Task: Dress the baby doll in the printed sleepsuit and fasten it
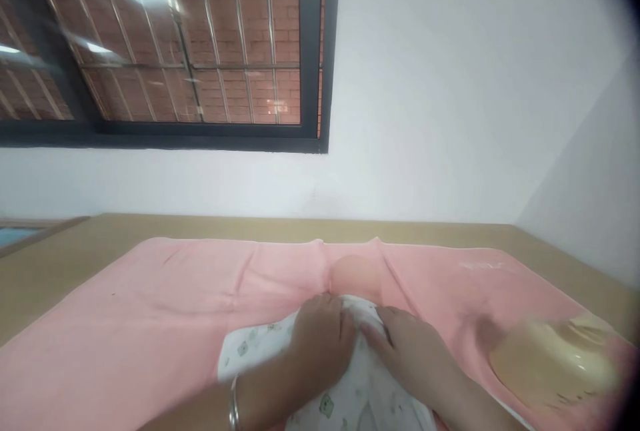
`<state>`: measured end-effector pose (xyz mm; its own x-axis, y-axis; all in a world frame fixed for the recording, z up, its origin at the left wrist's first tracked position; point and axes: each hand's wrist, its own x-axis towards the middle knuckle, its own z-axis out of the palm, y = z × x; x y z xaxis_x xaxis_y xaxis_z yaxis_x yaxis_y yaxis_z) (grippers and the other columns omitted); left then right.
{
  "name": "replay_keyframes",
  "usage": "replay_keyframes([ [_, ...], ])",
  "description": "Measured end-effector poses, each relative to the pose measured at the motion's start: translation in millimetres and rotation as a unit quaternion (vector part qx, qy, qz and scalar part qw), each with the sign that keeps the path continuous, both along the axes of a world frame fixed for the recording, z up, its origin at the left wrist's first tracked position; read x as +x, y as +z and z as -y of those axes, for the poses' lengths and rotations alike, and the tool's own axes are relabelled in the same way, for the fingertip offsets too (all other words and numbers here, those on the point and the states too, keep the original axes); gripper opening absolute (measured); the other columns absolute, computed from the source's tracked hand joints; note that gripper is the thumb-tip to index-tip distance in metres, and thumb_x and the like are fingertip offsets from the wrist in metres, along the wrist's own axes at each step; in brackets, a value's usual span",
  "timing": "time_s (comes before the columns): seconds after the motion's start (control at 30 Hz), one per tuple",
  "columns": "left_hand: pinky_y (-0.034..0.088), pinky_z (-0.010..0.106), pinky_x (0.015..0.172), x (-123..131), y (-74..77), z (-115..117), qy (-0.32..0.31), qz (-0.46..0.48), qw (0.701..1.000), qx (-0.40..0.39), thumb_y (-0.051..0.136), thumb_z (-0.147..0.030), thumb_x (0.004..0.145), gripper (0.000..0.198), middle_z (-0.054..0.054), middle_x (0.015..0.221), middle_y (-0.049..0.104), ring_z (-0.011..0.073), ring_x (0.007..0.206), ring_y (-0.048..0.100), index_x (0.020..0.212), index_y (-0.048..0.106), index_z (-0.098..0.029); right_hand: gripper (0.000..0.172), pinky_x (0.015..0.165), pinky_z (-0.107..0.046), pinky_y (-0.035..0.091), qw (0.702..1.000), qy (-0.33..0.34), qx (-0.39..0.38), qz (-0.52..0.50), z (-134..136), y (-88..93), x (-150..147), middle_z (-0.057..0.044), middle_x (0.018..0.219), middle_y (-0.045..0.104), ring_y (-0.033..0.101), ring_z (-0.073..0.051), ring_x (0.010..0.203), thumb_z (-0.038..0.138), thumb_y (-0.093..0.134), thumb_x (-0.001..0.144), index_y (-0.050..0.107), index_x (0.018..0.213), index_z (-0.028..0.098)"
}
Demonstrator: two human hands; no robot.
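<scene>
Both hands are side by side on a white cloth [327, 404] printed with small green figures, which is spread over the pink sheet. My left hand [325, 334], with a silver bangle at its wrist, has its fingers curled over the far edge of the cloth. My right hand [405, 344] grips the same edge just to the right, thumb toward the left thumb. Right beyond the cloth's top edge is a smooth, rounded, skin-toned shape [356, 277], too blurred to name. Whatever lies under the cloth is hidden.
A pink sheet [165, 304] covers most of the tan surface [200, 227]. At the right rests a glossy pale-yellow plastic object [555, 361], blurred. Behind stand a white wall [425, 84] and a dark-framed window [313, 51] with metal bars outside.
</scene>
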<state>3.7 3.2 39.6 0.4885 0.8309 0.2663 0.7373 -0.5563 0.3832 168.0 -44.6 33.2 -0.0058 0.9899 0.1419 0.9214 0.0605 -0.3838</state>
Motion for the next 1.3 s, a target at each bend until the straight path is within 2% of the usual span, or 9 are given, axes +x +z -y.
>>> replay_keyframes([
  [0.17, 0.042, 0.037, 0.074, -1, -1.1, 3, -0.028, -0.017, 0.999, 0.034, 0.030, -0.021, 0.088, 0.026, 0.007, 0.083, 0.060, 0.0205, 0.078, 0.053, 0.077, 0.054, -0.018, 0.044, 0.059, -0.028, 0.032, 1.000, -0.014, 0.004, 0.021, 3, 0.7, -4, -0.005, 0.077, 0.063, 0.057, -0.019, 0.069, 0.048, 0.028, 0.092, 0.061, 0.078, 0.022],
  [0.3, 0.041, 0.037, 0.073, 0, -4.9, 2, 0.008, -0.012, 0.999, 0.049, 0.033, -0.022, 0.087, 0.026, 0.005, 0.079, 0.060, 0.0201, 0.076, 0.053, 0.072, 0.053, -0.019, 0.035, 0.061, -0.028, 0.032, 0.998, -0.006, 0.040, 0.049, 10, 1.8, -8, -0.006, 0.080, 0.063, 0.056, -0.020, 0.072, 0.044, 0.034, 0.089, 0.059, 0.078, 0.021],
  [0.43, 0.041, 0.036, 0.072, 1, -6.0, 1, 0.021, -0.003, 0.999, 0.049, 0.036, -0.025, 0.087, 0.023, 0.006, 0.079, 0.061, 0.0199, 0.075, 0.053, 0.076, 0.056, -0.018, 0.044, 0.056, -0.026, 0.031, 1.000, 0.007, -0.019, -0.016, -1, 3.2, 4, -0.003, 0.072, 0.064, 0.056, -0.017, 0.064, 0.048, 0.029, 0.092, 0.059, 0.073, 0.023],
  [0.53, 0.041, 0.037, 0.072, 1, -7.1, 3, 0.010, -0.018, 0.996, 0.085, 0.035, -0.023, 0.086, 0.024, 0.006, 0.078, 0.061, 0.0207, 0.075, 0.053, 0.074, 0.056, -0.018, 0.050, 0.053, -0.025, 0.030, 0.996, 0.017, -0.062, -0.065, -7, 2.0, 10, -0.002, 0.067, 0.063, 0.055, -0.015, 0.059, 0.049, 0.025, 0.094, 0.060, 0.069, 0.022],
  [0.63, 0.040, 0.038, 0.069, 1, -9.5, 2, 0.003, -0.041, 0.992, 0.119, 0.035, -0.021, 0.086, 0.025, 0.006, 0.075, 0.060, 0.0213, 0.073, 0.053, 0.071, 0.054, -0.018, 0.045, 0.056, -0.026, 0.030, 0.999, -0.001, -0.015, -0.033, -2, -0.8, 4, -0.002, 0.068, 0.062, 0.054, -0.016, 0.061, 0.045, 0.027, 0.094, 0.057, 0.069, 0.022],
  [0.8, 0.042, 0.037, 0.069, 1, -13.1, -3, 0.006, -0.030, 0.995, 0.095, 0.035, -0.024, 0.087, 0.024, 0.004, 0.076, 0.060, 0.0203, 0.072, 0.053, 0.074, 0.054, -0.019, 0.031, 0.061, -0.028, 0.030, 0.998, 0.000, 0.063, 0.032, 8, -4.5, -7, -0.004, 0.075, 0.059, 0.052, -0.018, 0.069, 0.039, 0.035, 0.090, 0.052, 0.073, 0.021],
  [1.03, 0.043, 0.040, 0.073, 2, -17.0, 0, -0.022, -0.018, 0.985, 0.172, 0.036, -0.022, 0.086, 0.023, 0.007, 0.078, 0.060, 0.0228, 0.077, 0.054, 0.076, 0.056, -0.017, 0.046, 0.054, -0.026, 0.028, 1.000, -0.003, -0.018, -0.023, -5, -4.6, 5, -0.003, 0.070, 0.059, 0.051, -0.015, 0.061, 0.047, 0.024, 0.094, 0.054, 0.071, 0.021],
  [1.2, 0.044, 0.036, 0.069, 1, -15.5, -6, -0.007, -0.021, 0.996, 0.085, 0.034, -0.024, 0.088, 0.023, 0.005, 0.078, 0.060, 0.0200, 0.074, 0.054, 0.078, 0.054, -0.019, 0.037, 0.061, -0.028, 0.030, 0.998, -0.012, 0.045, 0.038, 6, -1.0, -6, -0.006, 0.076, 0.059, 0.052, -0.019, 0.070, 0.040, 0.029, 0.093, 0.054, 0.076, 0.020],
  [1.3, 0.044, 0.037, 0.068, 1, -14.2, -8, -0.019, -0.031, 0.995, 0.093, 0.032, -0.025, 0.089, 0.026, 0.005, 0.076, 0.060, 0.0196, 0.072, 0.053, 0.075, 0.053, -0.019, 0.033, 0.061, -0.028, 0.030, 0.999, -0.007, 0.041, 0.034, 6, 2.1, -6, -0.005, 0.078, 0.059, 0.052, -0.018, 0.072, 0.039, 0.032, 0.092, 0.054, 0.077, 0.020],
])
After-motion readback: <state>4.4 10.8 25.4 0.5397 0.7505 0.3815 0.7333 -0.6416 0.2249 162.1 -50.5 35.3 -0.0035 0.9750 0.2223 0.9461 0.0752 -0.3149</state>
